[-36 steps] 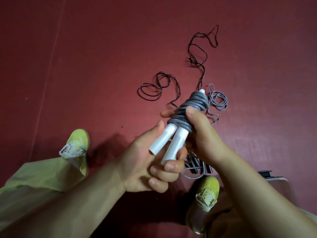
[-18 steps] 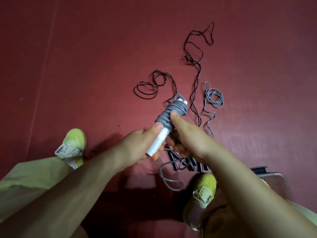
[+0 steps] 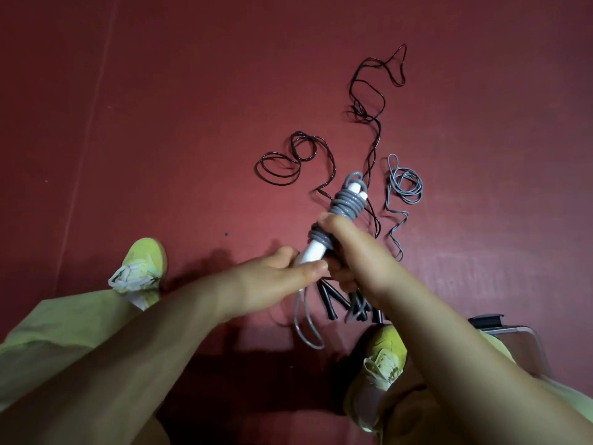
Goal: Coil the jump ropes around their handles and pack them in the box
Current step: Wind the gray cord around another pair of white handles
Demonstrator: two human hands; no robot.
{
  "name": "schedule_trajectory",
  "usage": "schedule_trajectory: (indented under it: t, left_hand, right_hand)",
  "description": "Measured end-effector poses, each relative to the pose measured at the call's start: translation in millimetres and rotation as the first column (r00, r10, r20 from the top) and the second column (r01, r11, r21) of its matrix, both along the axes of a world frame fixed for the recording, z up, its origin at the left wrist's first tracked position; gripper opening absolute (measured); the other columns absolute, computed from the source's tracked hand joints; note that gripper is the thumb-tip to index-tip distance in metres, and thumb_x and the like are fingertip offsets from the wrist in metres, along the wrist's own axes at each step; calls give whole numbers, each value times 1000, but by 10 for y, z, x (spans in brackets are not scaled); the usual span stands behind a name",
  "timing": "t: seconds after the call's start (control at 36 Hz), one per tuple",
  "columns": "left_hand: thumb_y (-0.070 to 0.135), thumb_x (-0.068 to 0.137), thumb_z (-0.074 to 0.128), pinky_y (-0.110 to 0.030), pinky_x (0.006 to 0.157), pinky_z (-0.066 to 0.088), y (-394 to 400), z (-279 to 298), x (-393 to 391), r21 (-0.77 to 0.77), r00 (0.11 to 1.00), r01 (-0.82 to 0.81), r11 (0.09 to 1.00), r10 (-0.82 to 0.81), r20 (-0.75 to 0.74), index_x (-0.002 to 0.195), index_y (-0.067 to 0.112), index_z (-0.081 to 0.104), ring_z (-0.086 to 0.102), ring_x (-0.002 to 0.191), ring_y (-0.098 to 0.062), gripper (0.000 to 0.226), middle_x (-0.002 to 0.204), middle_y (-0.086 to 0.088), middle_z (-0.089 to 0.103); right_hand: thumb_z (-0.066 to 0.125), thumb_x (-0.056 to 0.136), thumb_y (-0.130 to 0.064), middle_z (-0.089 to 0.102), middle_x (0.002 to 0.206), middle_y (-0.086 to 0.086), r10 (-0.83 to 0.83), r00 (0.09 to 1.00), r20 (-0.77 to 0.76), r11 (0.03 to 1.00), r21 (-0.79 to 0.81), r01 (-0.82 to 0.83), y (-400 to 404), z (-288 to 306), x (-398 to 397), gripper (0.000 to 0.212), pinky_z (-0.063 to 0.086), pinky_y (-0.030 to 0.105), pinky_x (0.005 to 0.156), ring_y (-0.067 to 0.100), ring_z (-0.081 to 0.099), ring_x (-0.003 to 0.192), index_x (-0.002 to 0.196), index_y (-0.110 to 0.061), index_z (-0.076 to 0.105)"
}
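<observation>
Change: Since half a second ago, part of the grey coil has come loose; the windings now sit in two bands with bare white handle between them, and a longer grey loop hangs below the hands.
Left hand: left hand (image 3: pixel 272 277) reaches in from 8 o'clock, fingers (image 3: pixel 313 272) stretched almost straight and close together, their tips touching the lower end of the white plastic handles (image 3: pixel 313 252).
Right hand: right hand (image 3: pixel 349 252) comes from 4 o'clock, thumb (image 3: pixel 332 224) laid along the bundle between the two bands, the other fingers curled behind it, clamped round the handles.
Held rope: grey plastic jump rope wound on the handles (image 3: pixel 348 205), tilted with its top toward 1 o'clock, held above the floor at mid-frame; upper band thick, lower band thin.
Hanging loop: free grey rope loop (image 3: pixel 305 319) drops from under the left fingertips toward 6 o'clock.
Floor ropes: thin black jump rope (image 3: pixel 369 101) sprawled at 12 o'clock with a coiled patch (image 3: pixel 282 165) at 11 o'clock; thin loose grey jump rope (image 3: pixel 404 184) at 1 o'clock, just beside the black one.
Spare handles: dark handles (image 3: pixel 333 303) lying on the red floor (image 3: pixel 160 123) just below the hands, partly hidden.
Box: clear plastic box with a dark latch (image 3: pixel 526 338) at 4 o'clock, partly behind the right forearm.
Feet: yellow-green shoes, one at 8 o'clock (image 3: pixel 141 268), one at 5 o'clock (image 3: pixel 382 358).
</observation>
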State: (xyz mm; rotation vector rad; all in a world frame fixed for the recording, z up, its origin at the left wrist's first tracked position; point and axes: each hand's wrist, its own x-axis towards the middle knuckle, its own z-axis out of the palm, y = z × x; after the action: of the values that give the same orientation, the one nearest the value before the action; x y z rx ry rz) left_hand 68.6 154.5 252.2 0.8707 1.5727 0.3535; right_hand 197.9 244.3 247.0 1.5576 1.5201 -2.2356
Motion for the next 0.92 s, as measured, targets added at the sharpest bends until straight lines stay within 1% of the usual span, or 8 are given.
schedule_trajectory:
  t: [0.08,0.17,0.22,0.28,0.39,0.44,0.67,0.92]
  left_hand:
    - [64,61,59,-33,82,45,-16,0,-42,-79,899,-192,978,208,385,100,19,61,55,74,-11,59,79,7,62]
    - [58,52,81,-35,74,52,-28,-31,-105,-144,671,-136,980,198,715,96,18,72,65,73,-17,60,83,-4,71]
    - [57,47,86,-33,69,56,-41,-38,-120,-159,518,-103,982,190,834,93,18,75,68,73,-18,62,88,-10,72]
    - [55,44,88,-31,65,57,-56,-45,-95,-162,487,-96,982,188,853,89,18,76,68,69,-16,60,88,-10,73]
    - [49,36,92,-25,54,52,-77,-72,-19,-228,631,-152,962,271,727,86,17,72,60,55,-10,63,76,-7,70]
    - [38,53,87,-24,54,50,-76,-52,-8,-227,713,-169,959,278,644,96,16,67,57,52,-9,53,72,-3,67]
    - [22,84,64,-26,56,40,-17,-46,-24,-118,898,-205,972,235,372,83,19,62,40,45,-7,3,60,5,59]
    - [38,77,71,-27,58,41,-4,-216,-81,53,996,-82,995,80,41,86,12,62,49,48,-5,29,67,-2,68]
  right_hand:
    - [55,68,-48,23,54,0,-87,976,-198,996,-34,82,-3,-2,0,36,10,23,43,9,17,42,74,-15,45]
    - [54,61,-42,46,49,-3,-119,930,-348,993,-54,106,-15,-12,43,44,24,15,36,4,36,34,90,-9,53]
    - [53,59,-43,55,49,-6,-102,894,-436,995,-62,83,-22,-8,65,47,32,13,35,3,43,34,95,-12,57]
    - [52,56,-48,58,53,-1,-51,880,-471,998,-54,29,-27,-4,78,54,33,14,37,9,45,36,97,-14,58]
    - [51,60,-49,42,75,24,101,924,-368,995,37,-94,-9,-5,66,63,24,24,47,22,31,56,94,4,54]
    - [48,66,-50,39,70,31,181,934,-307,982,109,-154,1,-26,58,72,29,28,50,22,33,54,91,17,46]
    - [42,85,-47,43,63,14,236,961,-144,964,158,-213,52,-29,87,37,31,33,49,20,38,48,76,-12,53]
    - [41,102,-34,58,74,4,262,965,-6,944,211,-254,42,-49,95,31,35,25,42,15,42,48,92,-11,59]
